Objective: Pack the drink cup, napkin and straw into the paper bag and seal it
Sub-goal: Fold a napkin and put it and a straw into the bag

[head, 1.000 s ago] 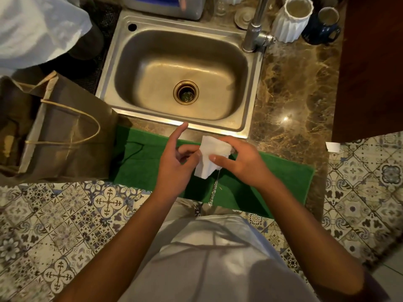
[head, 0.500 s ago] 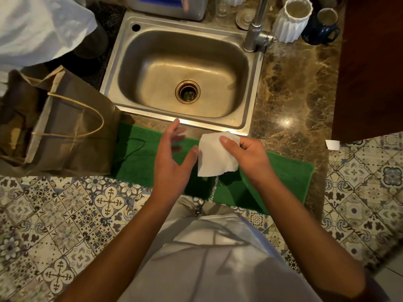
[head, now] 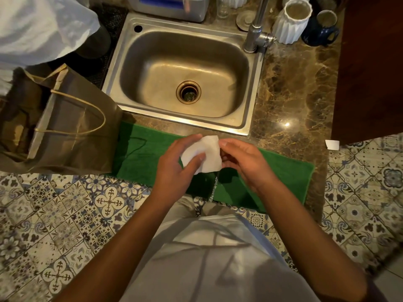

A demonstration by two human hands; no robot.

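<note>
A white paper napkin [head: 209,154] is held over the green towel [head: 141,158] in front of the sink. My left hand [head: 174,166] grips its left side with thumb on top. My right hand [head: 244,162] pinches its right edge. A thin clear straw [head: 213,189] hangs down below the napkin, under my right hand. The brown paper bag [head: 72,127] with cord handles stands open on the counter to the left, well apart from both hands. No drink cup shows; the bag's inside is dark.
A steel sink [head: 185,73] with faucet [head: 256,29] lies beyond the towel. A white ribbed vase [head: 292,20] and a dark blue mug [head: 322,27] stand at the back right. A white plastic bag [head: 41,27] sits far left. Patterned tile floor lies below.
My left hand, open beside the napkin half a second ago, has closed on its left side. Both hands now hold the napkin, which looks more folded.
</note>
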